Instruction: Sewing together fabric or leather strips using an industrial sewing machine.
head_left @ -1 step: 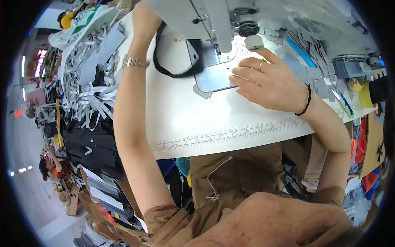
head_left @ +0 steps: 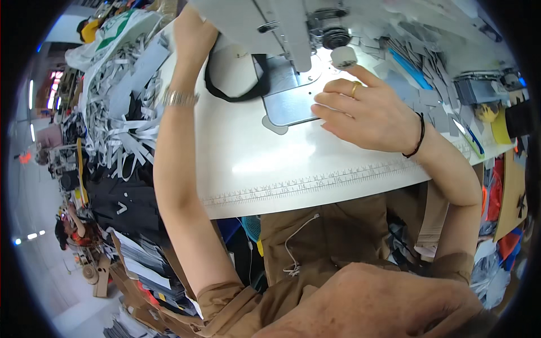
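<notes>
Surroundings, head view. White table [head_left: 270, 163] fills the centre, with a printed ruler strip [head_left: 315, 183] along its near edge. Sewing machine [head_left: 270, 22] stands at 12 o'clock; its grey body overhangs the table and hides the needle area. Heap of grey and white fabric strips [head_left: 121, 107] at 9 to 10 o'clock, just off the table's left edge. Loose grey cut pieces [head_left: 417, 62] scattered at 1 to 2 o'clock, with a blue strip [head_left: 408, 66] among them. Stacked dark garments and paper [head_left: 129, 225] at 8 o'clock, below table level.

Obstructions. The machine body covers the left hand [head_left: 194, 31] almost entirely; the forearm runs up from 7 o'clock to 11 o'clock, a metal bracelet [head_left: 180, 98] on the wrist. Whether those fingers are apart or together, I cannot tell.

Work piece. Black fabric band [head_left: 236, 90], a narrow dark loop, lies on the table at 11 to 12 o'clock, its far part passing under the machine arm, its right side touching the metal bed plate [head_left: 290, 96].

Right hand [head_left: 366, 115] at 1 o'clock, palm down, fingers close together and slightly curled, fingertips resting at the right edge of the bed plate, clamped on nothing. The index finger extends to a small white round knob [head_left: 344, 56]. Gold ring and black wrist cord visible.
</notes>
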`<state>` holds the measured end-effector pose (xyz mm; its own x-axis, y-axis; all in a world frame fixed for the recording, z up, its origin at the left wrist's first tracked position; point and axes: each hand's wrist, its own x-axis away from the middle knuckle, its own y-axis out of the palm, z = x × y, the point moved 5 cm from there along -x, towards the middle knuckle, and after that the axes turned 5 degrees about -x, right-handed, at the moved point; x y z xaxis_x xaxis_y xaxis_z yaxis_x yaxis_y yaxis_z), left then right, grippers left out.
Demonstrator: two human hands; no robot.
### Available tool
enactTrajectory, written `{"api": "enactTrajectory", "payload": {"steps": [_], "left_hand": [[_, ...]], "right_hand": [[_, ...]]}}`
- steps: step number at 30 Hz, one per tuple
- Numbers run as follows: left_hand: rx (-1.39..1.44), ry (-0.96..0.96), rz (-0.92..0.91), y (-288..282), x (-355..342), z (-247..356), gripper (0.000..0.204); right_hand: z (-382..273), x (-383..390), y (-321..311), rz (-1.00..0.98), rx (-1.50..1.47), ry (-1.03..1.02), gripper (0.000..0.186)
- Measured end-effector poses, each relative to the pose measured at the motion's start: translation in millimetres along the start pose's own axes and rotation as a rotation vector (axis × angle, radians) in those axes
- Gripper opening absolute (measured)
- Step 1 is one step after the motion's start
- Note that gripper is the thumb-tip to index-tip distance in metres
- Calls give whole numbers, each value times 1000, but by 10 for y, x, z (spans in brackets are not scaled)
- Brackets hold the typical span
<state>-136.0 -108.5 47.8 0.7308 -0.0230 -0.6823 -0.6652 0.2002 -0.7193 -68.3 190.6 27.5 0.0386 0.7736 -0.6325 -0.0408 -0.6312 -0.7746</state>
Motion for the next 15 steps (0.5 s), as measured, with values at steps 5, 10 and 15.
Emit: {"api": "enactTrajectory", "payload": {"steps": [5, 10, 15], "left_hand": [[11, 183, -124, -234, 414, 625, 18], [31, 247, -236, -182, 774, 1061, 25], [123, -83, -441, 313, 516, 370, 19]], "right_hand": [[-17, 98, -114, -135, -24, -118, 17], [-120, 18, -137, -60, 174, -188, 11], [-87, 239, -738, -21, 282, 80, 10]]}}
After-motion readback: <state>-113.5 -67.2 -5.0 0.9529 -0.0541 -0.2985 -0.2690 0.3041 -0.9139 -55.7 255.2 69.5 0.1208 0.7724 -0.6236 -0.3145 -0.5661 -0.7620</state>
